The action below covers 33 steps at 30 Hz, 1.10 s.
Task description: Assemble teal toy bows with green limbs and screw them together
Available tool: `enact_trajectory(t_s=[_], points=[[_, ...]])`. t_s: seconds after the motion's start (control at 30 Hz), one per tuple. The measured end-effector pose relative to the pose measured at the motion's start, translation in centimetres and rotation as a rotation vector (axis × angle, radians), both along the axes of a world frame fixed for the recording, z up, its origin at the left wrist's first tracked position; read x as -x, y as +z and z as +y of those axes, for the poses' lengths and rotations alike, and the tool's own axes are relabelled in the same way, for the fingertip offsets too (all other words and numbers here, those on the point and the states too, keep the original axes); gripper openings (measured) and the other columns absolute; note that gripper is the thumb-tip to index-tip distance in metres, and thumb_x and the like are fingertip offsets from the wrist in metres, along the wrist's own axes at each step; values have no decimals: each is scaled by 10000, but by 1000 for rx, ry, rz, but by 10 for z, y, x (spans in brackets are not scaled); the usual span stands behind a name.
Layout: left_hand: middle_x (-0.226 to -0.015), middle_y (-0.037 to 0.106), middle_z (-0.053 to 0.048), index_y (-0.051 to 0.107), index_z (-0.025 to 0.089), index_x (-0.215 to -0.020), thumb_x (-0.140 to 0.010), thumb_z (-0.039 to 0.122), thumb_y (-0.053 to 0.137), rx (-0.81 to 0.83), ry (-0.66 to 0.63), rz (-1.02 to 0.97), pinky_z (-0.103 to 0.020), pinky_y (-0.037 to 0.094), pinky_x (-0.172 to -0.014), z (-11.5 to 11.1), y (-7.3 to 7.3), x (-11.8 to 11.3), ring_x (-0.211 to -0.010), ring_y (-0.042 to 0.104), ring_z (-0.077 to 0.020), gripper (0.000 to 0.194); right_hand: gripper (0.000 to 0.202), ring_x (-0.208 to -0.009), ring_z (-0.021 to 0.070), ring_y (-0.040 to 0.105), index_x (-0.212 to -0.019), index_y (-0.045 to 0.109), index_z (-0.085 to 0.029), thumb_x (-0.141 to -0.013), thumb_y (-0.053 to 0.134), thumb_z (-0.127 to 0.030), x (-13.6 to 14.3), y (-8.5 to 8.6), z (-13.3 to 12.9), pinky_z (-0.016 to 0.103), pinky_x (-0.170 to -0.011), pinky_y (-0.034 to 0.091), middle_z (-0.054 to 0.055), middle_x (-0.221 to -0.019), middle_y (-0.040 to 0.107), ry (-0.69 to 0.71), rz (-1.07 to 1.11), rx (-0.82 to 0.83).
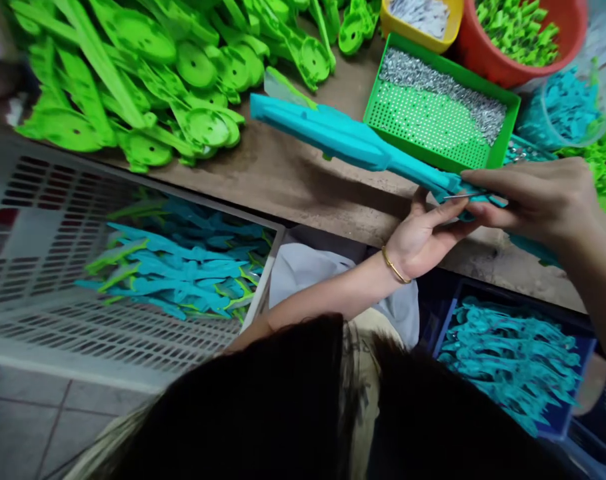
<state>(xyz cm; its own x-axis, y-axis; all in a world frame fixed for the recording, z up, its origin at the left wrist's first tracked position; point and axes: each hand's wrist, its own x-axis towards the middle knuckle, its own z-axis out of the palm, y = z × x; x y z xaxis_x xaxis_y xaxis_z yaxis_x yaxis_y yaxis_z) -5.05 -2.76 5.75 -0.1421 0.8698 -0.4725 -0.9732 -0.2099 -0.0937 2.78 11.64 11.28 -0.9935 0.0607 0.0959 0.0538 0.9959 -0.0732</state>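
Note:
A long turquoise plastic toy piece (pixel 343 137) with a lime-green fin on its upper edge lies level above the worktop. My left hand (pixel 425 233), a gold bracelet at its wrist, supports the narrow right end from below, fingers closed around it. From the other side my right hand (pixel 543 193) pinches the same end. A thin metal pin (pixel 455 197) shows at the fingertips; which hand grips it is hard to see. More turquoise plastic appears under my right hand, partly hidden.
Lime-green plastic parts (pixel 147 80) are heaped at the back left. A green perforated tray (pixel 433 153) holds small metal pieces. Behind it stand a yellow container (pixel 445 43) and a red tub (pixel 527 70). A white crate (pixel 133 357) and a blue bin (pixel 585 367) hold turquoise pieces below the worktop (pixel 283 190).

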Motion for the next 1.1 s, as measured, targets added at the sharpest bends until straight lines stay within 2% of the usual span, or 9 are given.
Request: enact_trajectory(t_s=[0.23, 0.37, 0.5, 0.63, 0.7, 0.8, 0.87, 0.97, 1.1], points=[[-1298, 675, 51, 709, 248, -1120, -899, -70, 504, -38, 21, -112, -279, 569, -938, 4, 6, 2, -1358, 485, -256, 438, 426, -569, 130, 656, -967, 779, -266, -882, 568, -626, 2, 0, 6, 257, -478, 413, 44, -727, 750, 30, 126, 79], [-1251, 687, 98, 730, 243, -1032, -932, -6, 465, -21, -10, -214, -263, 571, -903, 6, 9, 3, -1302, 548, -223, 377, 476, -500, 98, 608, -946, 787, -250, -876, 552, -658, 3, -2, 13, 231, -465, 387, 35, -656, 724, 28, 195, 59], [-1214, 708, 68, 735, 185, -906, -909, -22, 491, -37, 31, -169, -302, 566, -939, 6, 12, 3, -1315, 544, -238, 320, 487, -547, 123, 642, -931, 801, -210, -873, 572, -637, 5, 2, 14, 234, -495, 429, 64, -654, 725, -7, 146, 90], [-1138, 725, 94, 731, 185, -806, -959, 66, 377, -28, 2, -200, -320, 577, -867, 8, 12, 3, -1291, 561, -239, 403, 557, -495, 128, 605, -912, 805, -193, -860, 546, -683, 7, 6, 10, 250, -479, 428, 72, -620, 707, -41, 125, 117], [-1206, 708, 75, 735, 185, -859, -950, 42, 417, -28, 7, -187, -335, 567, -922, 8, 13, 4, -1318, 537, -239, 361, 577, -488, 131, 598, -903, 805, -197, -853, 534, -704, 7, 7, 9, 256, -485, 435, 69, -607, 698, -69, 112, 126], [-1359, 643, -8, 715, 165, -1016, -892, -68, 522, -37, 43, -138, -387, 499, -1085, 8, 15, 5, -1376, 479, -244, 327, 587, -490, 135, 596, -875, 803, -196, -848, 528, -714, 8, 8, 7, 262, -496, 438, 68, -586, 685, -98, 114, 125], [-1376, 629, 38, 704, 200, -1061, -923, -40, 498, -29, 25, -168, -403, 490, -1098, 9, 17, 6, -1371, 480, -238, 346, 603, -488, 134, 593, -859, 802, -187, -848, 521, -720, 8, 9, 7, 260, -497, 436, 72, -577, 682, -99, 113, 135], [-1321, 645, 141, 709, 254, -1027, -978, 31, 407, 2, -27, -224, -395, 520, -1056, 10, 19, 7, -1339, 516, -214, 378, 624, -475, 130, 582, -834, 799, -181, -848, 507, -731, 9, 9, 8, 255, -499, 441, 74, -566, 677, -93, 119, 148], [-1337, 649, 83, 688, 173, -895, -939, -8, 483, -11, 5, -114, -412, 514, -1081, 10, 18, 5, -1363, 509, -228, 278, 609, -410, 115, 519, -776, 783, -208, -839, 499, -743, 12, 8, 8, 252, -456, 416, 47, -531, 659, -84, 123, 149]])
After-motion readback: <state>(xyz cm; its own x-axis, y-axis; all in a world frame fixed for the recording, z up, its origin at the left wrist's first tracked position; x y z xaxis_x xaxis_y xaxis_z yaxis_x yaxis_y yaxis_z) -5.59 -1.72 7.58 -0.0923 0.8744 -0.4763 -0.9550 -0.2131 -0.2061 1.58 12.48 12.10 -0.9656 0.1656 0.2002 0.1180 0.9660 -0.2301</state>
